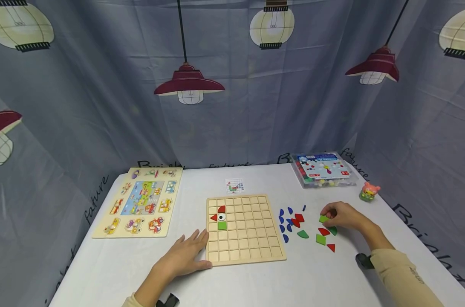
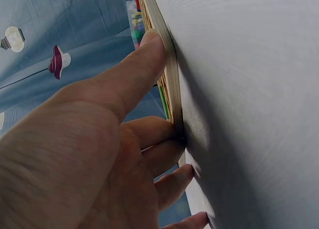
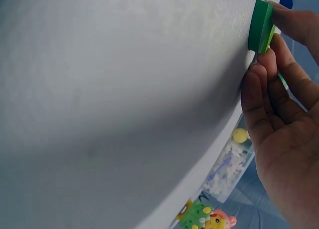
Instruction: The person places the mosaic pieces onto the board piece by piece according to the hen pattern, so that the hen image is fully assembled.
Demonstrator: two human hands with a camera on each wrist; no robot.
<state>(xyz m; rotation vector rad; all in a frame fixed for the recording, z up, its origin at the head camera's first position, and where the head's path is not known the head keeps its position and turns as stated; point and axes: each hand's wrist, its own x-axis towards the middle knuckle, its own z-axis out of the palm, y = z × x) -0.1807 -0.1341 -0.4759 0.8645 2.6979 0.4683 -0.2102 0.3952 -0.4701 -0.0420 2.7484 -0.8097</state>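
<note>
A wooden grid board (image 1: pixel 244 247) lies flat on the white table. On its upper left squares sit a red quarter piece (image 1: pixel 221 209), a red triangle (image 1: pixel 214 217), a white tile with a black dot (image 1: pixel 221 217) and a green square (image 1: pixel 222 225). My left hand (image 1: pixel 184 256) rests at the board's left edge, fingers spread, thumb by the near corner; in the left wrist view the thumb (image 2: pixel 144 54) touches the rim. To the board's right, my right hand (image 1: pixel 343 214) pinches a light green square (image 1: pixel 324 218) between thumb and fingers, above loose pieces.
Near the right hand lie a green square (image 1: pixel 321 239), red pieces (image 1: pixel 330 247), green quarter pieces (image 1: pixel 303 234) and several blue pieces (image 1: pixel 282 228). A picture card (image 1: pixel 234 186) lies behind the board. A puzzle board (image 1: pixel 102 229) is left; a plastic box (image 1: pixel 308 184) and pig figurine (image 1: pixel 368 192) stand back right.
</note>
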